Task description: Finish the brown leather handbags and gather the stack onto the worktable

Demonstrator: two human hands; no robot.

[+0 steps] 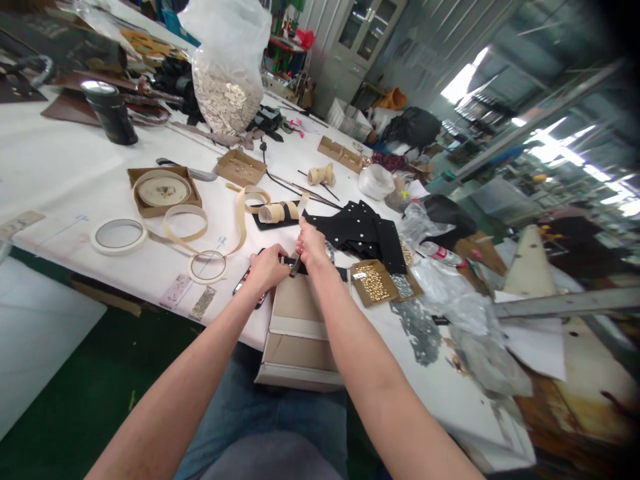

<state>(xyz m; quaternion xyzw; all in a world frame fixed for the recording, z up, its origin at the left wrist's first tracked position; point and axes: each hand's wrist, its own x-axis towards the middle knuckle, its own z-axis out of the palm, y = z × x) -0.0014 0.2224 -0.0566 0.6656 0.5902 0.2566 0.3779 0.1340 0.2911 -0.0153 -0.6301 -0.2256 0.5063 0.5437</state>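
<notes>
My right hand [311,244] is closed in a fist around a tool with a dark metal end [296,266], which points down at a black strip [287,261]. A pale piece shows just above the fist; whether it belongs to the tool I cannot tell. Beside it, my left hand [270,268] pinches the strip's left end. The strip lies across the far end of a cardboard box [299,320] at the table edge. Partly under my left hand is a phone [242,283]. Black pieces with silver studs [353,230] lie in a stack beyond my right hand.
Left of my hands are tape rolls [119,236], a loose tan band [243,223] and a boxed reel [164,189]. A tray of gold-coloured fittings [373,283] sits to the right. Farther back stand a black cup [111,115] and a full plastic bag [227,87].
</notes>
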